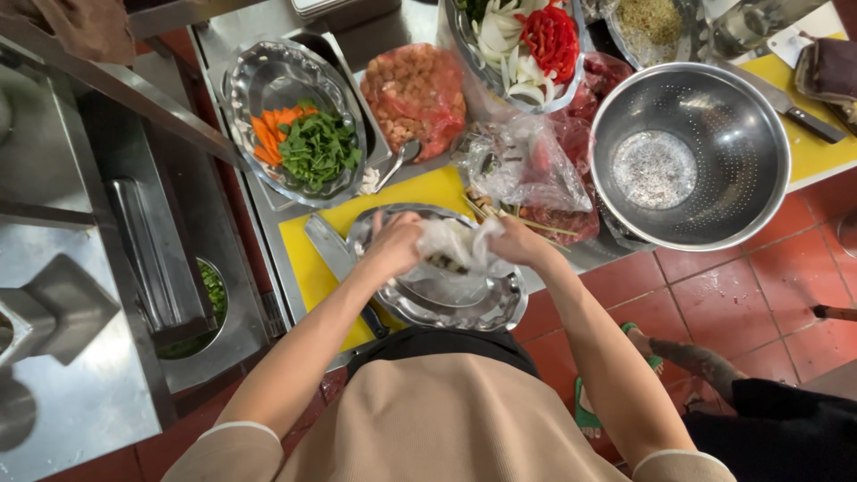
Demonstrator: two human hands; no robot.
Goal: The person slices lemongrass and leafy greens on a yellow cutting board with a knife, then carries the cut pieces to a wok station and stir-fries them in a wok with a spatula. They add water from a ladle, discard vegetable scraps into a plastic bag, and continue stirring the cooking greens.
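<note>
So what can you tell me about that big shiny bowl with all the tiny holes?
The colander is a large round bowl of shiny silvery metal, dotted all over with small holes, with a flat circular base and a rolled rim. It sits upright and looks empty. It rests at the counter's edge, partly on the yellow board, its rim hanging over the red tile floor. A clear plastic bag of red food lies against its left side. Neither hand touches it.
</note>
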